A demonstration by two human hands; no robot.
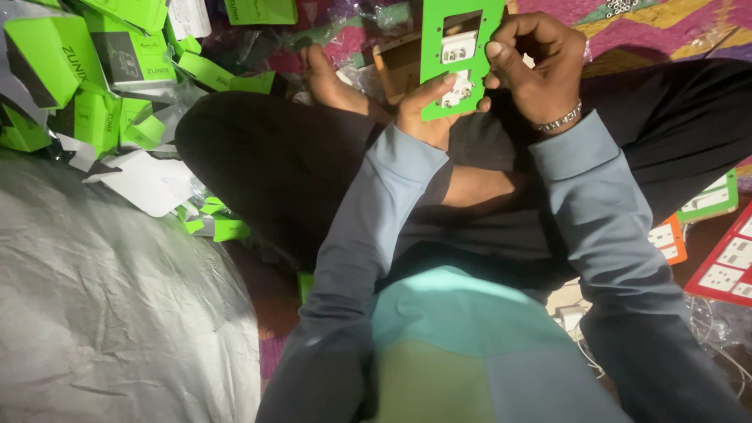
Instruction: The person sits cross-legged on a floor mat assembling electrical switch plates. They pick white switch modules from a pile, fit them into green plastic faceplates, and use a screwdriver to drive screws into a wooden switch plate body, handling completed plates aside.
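I hold a green cardboard backing card (433, 39) with cut-out windows up in front of me, above my crossed legs. A white plug-like part (458, 48) sits in its upper window, and a second white part (460, 88) shows in the lower one. My left hand (423, 110) grips the card's lower edge, thumb pressed beside the lower white part. My right hand (533, 66), with a metal bracelet at the wrist, pinches the card's right edge.
A heap of green boxes (86, 70) and torn white card lies at the upper left. A large grey plastic sack (110, 313) fills the lower left. Orange, green and red cards with white sockets (728, 266) lie at the right, above a patterned cloth (666, 27).
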